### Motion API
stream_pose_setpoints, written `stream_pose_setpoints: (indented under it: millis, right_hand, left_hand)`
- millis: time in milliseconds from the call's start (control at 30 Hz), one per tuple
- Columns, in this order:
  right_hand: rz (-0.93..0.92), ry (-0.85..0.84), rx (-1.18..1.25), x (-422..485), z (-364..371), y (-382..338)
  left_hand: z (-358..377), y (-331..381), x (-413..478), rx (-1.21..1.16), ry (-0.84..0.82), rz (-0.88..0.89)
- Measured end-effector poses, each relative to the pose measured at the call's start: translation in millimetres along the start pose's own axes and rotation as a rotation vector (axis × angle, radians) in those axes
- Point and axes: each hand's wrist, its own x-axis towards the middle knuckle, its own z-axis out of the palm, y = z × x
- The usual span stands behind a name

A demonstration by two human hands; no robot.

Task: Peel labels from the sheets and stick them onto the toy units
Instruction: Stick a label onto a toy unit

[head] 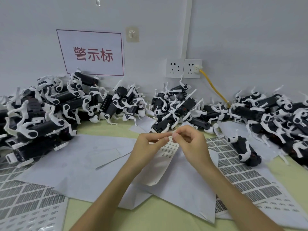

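Both my forearms reach in from the near edge of the pale green tabletop (166,219) and meet above its middle. My left hand (150,144) has thumb and forefinger stretched rightward, pinching the top end of a narrow white paper label strip (166,152) printed with rows of small dark labels. My right hand (190,140) faces it, thumb and forefinger tips pinched on the same top end and the other fingers loosely curled. I cannot tell whether a label has lifted.

The label strip hangs from my fingertips, its long axis running back toward me and slightly left, its printed face up and its blank lower end curling over loose white backing papers (83,155).

Black-and-white plastic toy dogs (41,114) are heaped along the far edge, left to right, against the wall. A single toy dog (241,149) lies apart, on its side, near the right edge, resting on a sheet of grey printed labels (241,172). Another grey label sheet (25,202) fills the near left corner.

On the wall hang a white sign with red characters (93,53) and two white sockets (183,68), one with a yellow cable (215,88) dropping behind the toys.
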Motion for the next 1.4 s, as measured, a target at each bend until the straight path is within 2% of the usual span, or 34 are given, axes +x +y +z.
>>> stream_pose_setpoints:
  millis: [67,100,233,400,433,533,633,700,800,900,1000,1067,1233,1300,1400]
  right_hand:
    - [-0.004,-0.01,-0.047,-2.4,2.7,-1.9]
    - [0.0,-0.02,-0.041,-3.2,3.6,-2.7]
    - [0.032,-0.097,0.006,-5.5,2.6,-4.7]
    - [0.042,-0.161,-0.081,-11.9,6.8,2.0]
    - [0.042,-0.164,-0.092,-12.6,7.1,2.9]
    - [0.028,-0.17,-0.112,-14.3,7.0,3.0]
    - [0.028,-0.173,-0.114,-14.6,7.4,1.1]
    - [0.026,-0.174,-0.12,-14.7,6.2,0.2]
    - [0.021,-0.179,-0.113,-14.0,4.5,-1.2]
    - [-0.025,-0.173,-0.133,-14.0,5.8,-3.1]
    - [-0.045,-0.17,-0.142,-15.1,6.3,-7.4]
    - [-0.049,-0.161,-0.134,-15.9,5.9,-11.0]
    - [-0.065,-0.063,-0.101,-12.5,2.9,-9.5]
    - [-0.057,-0.027,-0.098,-9.3,0.4,-6.0]
    - [-0.062,0.004,-0.106,-5.7,-4.3,-6.0]
  left_hand:
    - [0.6,-2.0,1.9,0.235,0.063,0.014]
    - [-1.5,-2.4,3.9,0.273,0.102,0.001]
    - [-25.1,-3.8,14.8,0.114,0.234,-0.1]
    - [-59.9,-4.0,53.5,0.23,0.302,-0.166]
    - [-68.0,-2.4,66.9,0.34,0.343,-0.132]
    - [-93.1,4.1,109.5,0.882,0.446,0.043]
    - [-117.1,12.1,149.2,1.279,0.414,0.181]
    - [-130.7,12.6,171.7,1.45,0.332,0.215]
    - [-144.2,12.7,195.0,1.522,0.266,0.106]
    - [-154.3,15.5,202.5,1.337,0.437,0.094]
    - [-157.8,26.3,192.0,0.807,0.673,0.162]
    - [-156.8,38.1,176.7,0.451,0.703,0.21]
    - [-121.4,62.3,115.1,-0.27,0.629,0.257]
    - [-95.1,64.0,86.7,-0.606,0.493,0.192]
    - [-60.3,57.7,49.1,-0.733,0.28,-0.019]
